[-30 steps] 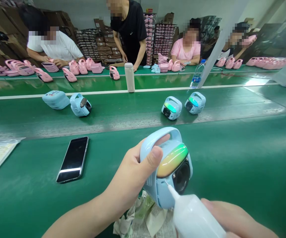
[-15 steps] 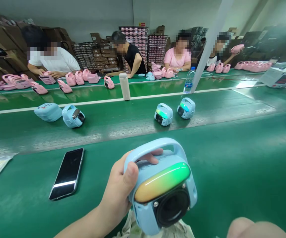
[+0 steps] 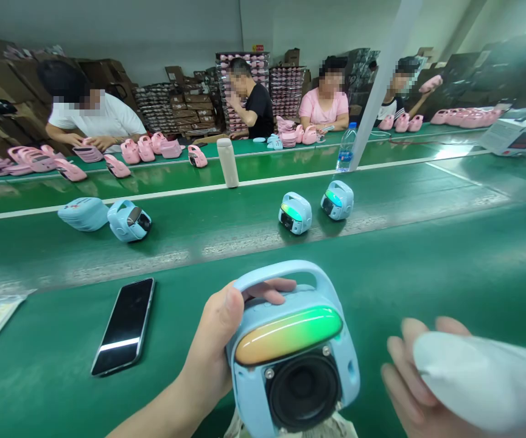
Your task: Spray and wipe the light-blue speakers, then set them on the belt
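From the head view, our left hand (image 3: 217, 359) grips the blue speaker (image 3: 293, 359) by its handle, low over the green surface (image 3: 450, 274). Our right hand (image 3: 416, 380) curls around a white bottle (image 3: 482, 380). We judge the front is under check; next needs a steady aim. A phone (image 3: 123, 325) lies left, clear.

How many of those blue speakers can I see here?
4 for sure: one in the left hand, one beside the blue stack at, and two mid-belt. The stack may hide more.
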Demonstrator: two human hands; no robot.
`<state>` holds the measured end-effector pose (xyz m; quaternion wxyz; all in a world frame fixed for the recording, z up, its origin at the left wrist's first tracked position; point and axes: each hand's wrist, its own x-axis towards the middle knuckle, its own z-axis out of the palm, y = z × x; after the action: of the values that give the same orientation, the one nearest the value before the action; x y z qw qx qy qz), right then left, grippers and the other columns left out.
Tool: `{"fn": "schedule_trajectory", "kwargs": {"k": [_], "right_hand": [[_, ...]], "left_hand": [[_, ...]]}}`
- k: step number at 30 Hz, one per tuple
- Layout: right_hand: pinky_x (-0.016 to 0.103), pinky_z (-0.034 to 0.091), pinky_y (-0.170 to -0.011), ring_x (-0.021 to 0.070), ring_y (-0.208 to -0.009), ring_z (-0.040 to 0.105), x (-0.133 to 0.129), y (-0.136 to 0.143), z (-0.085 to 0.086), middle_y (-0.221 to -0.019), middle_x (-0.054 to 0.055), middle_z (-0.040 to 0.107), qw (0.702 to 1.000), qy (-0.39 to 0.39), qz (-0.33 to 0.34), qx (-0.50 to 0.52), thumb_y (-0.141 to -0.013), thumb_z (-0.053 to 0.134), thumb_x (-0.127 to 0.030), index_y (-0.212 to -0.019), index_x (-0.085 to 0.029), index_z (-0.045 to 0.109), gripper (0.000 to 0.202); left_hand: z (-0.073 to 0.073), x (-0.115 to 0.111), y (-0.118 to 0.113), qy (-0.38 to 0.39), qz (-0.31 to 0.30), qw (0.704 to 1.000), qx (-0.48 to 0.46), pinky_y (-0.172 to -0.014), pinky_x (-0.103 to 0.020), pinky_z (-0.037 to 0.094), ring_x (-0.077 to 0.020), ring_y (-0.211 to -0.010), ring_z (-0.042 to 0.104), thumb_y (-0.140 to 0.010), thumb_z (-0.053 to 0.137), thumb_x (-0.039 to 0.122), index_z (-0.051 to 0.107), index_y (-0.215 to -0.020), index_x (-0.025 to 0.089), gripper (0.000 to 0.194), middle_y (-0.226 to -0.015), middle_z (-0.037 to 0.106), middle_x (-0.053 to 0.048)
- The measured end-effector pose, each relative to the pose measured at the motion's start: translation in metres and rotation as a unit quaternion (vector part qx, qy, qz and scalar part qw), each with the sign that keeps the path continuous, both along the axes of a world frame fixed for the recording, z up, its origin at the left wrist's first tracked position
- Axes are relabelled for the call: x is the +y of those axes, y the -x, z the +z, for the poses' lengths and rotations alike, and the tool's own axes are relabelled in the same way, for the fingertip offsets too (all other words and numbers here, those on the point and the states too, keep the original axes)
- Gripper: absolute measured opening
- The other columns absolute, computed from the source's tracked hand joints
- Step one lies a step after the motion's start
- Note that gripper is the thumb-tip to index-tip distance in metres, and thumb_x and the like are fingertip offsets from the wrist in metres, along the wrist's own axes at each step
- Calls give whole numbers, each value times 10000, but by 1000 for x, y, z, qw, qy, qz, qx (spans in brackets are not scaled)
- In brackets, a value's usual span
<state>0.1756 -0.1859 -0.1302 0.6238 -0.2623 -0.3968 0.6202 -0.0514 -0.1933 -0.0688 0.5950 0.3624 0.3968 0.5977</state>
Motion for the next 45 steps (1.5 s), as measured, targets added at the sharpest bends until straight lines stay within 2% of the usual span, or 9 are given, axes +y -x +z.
{"fn": "schedule_trajectory", "kwargs": {"k": [2, 4, 10, 14, 18, 26, 37, 40, 45], "right_hand": [[171, 402, -329, 86, -425, 452, 23, 9, 3, -624, -7, 492, 982, 89, 84, 145, -769, 529, -550, -847, -227, 622, 345], [76, 361, -346, 22, -416, 434, 53, 12, -6, -604, -61, 472, 918, 217, 156, 295, -715, 674, -378, -825, -201, 572, 233], [80, 375, -369, 19, -432, 427, 123, 3, -61, -581, -93, 451, 903, 270, 148, 301, -600, 789, -320, -772, -188, 512, 352], [126, 379, -345, 51, -429, 425, 127, 7, -84, -561, -66, 485, 903, 297, 147, 274, -559, 832, -366, -756, -170, 566, 385], [170, 408, -357, 81, -439, 458, 128, 14, -95, -585, -32, 560, 897, 327, 147, 257, -540, 862, -374, -774, -164, 609, 403], [186, 478, -433, 78, -447, 498, 138, 21, -109, -602, -43, 601, 893, 314, 158, 282, -612, 830, -437, -713, -190, 626, 336], [213, 490, -473, 84, -459, 493, 139, 24, -115, -587, -40, 570, 891, 316, 157, 286, -689, 775, -446, -738, -189, 635, 296], [209, 484, -477, 86, -468, 489, 138, 24, -114, -587, -42, 566, 892, 313, 151, 288, -674, 782, -446, -717, -202, 620, 295], [230, 493, -469, 100, -463, 488, 139, 24, -105, -575, -28, 571, 895, 315, 155, 274, -601, 836, -409, -664, -196, 610, 317]], "left_hand": [[-1, 4, 1, 4, 3, 1000, 1, -736, -333, 530, -284, -904, 636, -763, 589, 550, 741, -732, 171, 410, -985, 707, -79], [-6, 11, 4, 4, 10, 1000, 12, -747, -343, 535, -290, -916, 640, -757, 591, 565, 735, -731, 166, 425, -991, 708, -84], [-41, 69, 41, 1, 163, 976, 142, -771, -349, 520, -281, -903, 651, -660, 604, 684, 685, -724, 137, 557, -1014, 704, -122], [-56, 132, 83, -11, 244, 943, 225, -786, -348, 495, -239, -858, 644, -674, 587, 687, 661, -754, 124, 573, -991, 698, -123], [-65, 194, 113, 14, 311, 893, 326, -819, -380, 481, -174, -828, 626, -852, 527, 494, 639, -853, 126, 384, -909, 675, -56], [-81, 272, 134, 56, 360, 813, 454, -862, -415, 480, -188, -923, 608, -888, 516, 403, 626, -930, 141, 288, -966, 650, -56], [-121, 276, 153, -37, 343, 773, 533, -877, -434, 493, -201, -981, 607, -896, 520, 348, 591, -1069, 140, 279, -1073, 633, -75], [-120, 266, 152, -62, 333, 748, 571, -962, -507, 431, -255, -1134, 535, -868, 568, 323, 557, -1152, 147, 334, -1229, 563, -104], [-99, 248, 120, -150, 269, 694, 651, -1106, -616, 133, -342, -1400, 145, -849, 584, 285, 428, -1320, 170, 510, -1512, 239, -120]]}}
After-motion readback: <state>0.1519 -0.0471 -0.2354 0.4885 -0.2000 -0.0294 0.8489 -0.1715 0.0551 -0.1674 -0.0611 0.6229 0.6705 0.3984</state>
